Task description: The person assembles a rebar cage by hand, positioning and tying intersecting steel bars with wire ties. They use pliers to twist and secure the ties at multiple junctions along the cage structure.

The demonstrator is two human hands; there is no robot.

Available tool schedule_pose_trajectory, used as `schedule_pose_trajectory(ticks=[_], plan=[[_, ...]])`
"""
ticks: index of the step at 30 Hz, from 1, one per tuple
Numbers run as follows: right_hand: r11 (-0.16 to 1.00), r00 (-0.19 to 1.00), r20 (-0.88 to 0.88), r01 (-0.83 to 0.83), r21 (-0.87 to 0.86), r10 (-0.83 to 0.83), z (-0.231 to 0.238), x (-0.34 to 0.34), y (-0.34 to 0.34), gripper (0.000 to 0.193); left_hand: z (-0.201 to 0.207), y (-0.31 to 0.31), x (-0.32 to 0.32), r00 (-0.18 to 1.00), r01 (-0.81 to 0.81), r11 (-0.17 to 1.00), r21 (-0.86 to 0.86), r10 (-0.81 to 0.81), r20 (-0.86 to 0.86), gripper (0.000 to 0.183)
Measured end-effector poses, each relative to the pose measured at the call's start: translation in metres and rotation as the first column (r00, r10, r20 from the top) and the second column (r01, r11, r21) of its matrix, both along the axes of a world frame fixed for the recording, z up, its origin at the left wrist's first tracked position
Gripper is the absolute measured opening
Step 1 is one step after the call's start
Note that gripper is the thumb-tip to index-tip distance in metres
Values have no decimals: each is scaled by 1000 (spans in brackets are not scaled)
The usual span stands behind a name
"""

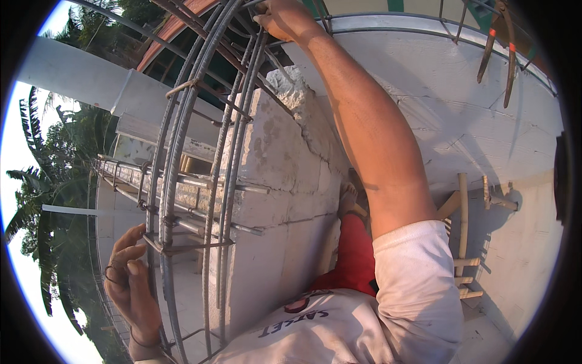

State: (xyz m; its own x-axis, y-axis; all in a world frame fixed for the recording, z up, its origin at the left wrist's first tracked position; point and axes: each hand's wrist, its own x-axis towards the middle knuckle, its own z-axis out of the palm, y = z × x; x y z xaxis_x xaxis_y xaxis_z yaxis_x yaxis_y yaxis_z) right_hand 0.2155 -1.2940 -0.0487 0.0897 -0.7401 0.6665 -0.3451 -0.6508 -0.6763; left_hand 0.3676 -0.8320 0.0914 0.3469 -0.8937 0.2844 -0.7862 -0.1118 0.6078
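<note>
My left hand (134, 285) is raised at the lower left, fingers loosely bent and thumb apart. Its fingertips are beside the upright steel rebar cage (173, 200), close to a square stirrup (193, 247). A thin dark loop shows on one finger; whether it is wire or a ring I cannot tell. Stretched far forward, my right hand (285, 19) has its fingers closed at the far end of the cage, where bars cross. The frame edge cuts off part of this hand, so what lies in its fingers is hidden.
Horizontal bars (236, 187) stick out over a rough block wall (282, 164) beside the cage. Pincers (508, 54) with orange-marked handles hang from a bar at the upper right. A wooden ladder-like frame (464, 242) leans low on the right. Trees (66, 194) stand beyond.
</note>
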Motion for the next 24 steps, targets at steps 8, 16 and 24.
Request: schedule_pose_trajectory(ticks=[8,16,24], plan=[[998,997,-48,57,-25,-58,2,-7,6,22,-3,-6,-6,998,16,999,-42,-19,-67,28],[999,994,-99,47,6,-46,11,-8,13,22,-1,-3,-9,998,-33,999,-18,32,-58,33],[998,996,-65,51,-48,-54,3,-6,4,23,-3,-4,-3,1000,-26,999,-29,27,10,30]])
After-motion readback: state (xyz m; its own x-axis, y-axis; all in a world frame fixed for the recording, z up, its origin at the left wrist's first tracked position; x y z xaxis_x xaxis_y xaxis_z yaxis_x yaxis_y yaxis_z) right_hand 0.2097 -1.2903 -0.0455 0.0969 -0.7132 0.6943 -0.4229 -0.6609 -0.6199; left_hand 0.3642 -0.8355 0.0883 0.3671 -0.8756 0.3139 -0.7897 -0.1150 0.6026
